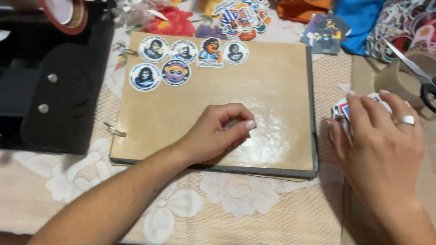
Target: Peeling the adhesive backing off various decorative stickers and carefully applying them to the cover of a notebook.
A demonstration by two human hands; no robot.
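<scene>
Lace tablecloth underlies a brown album cover bearing six round stickers, most of it bare, where the left hand rests loosely curled, empty, while the right hand fingers a sticker pile just beside it.

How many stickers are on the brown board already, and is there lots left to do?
Six stickers sit in the brown board's top-left corner. The left hand rests on the board while the right hand picks through a sticker pile. Most of the board is bare.

Home craft table, lace tablecloth, stickers, scissors
</scene>
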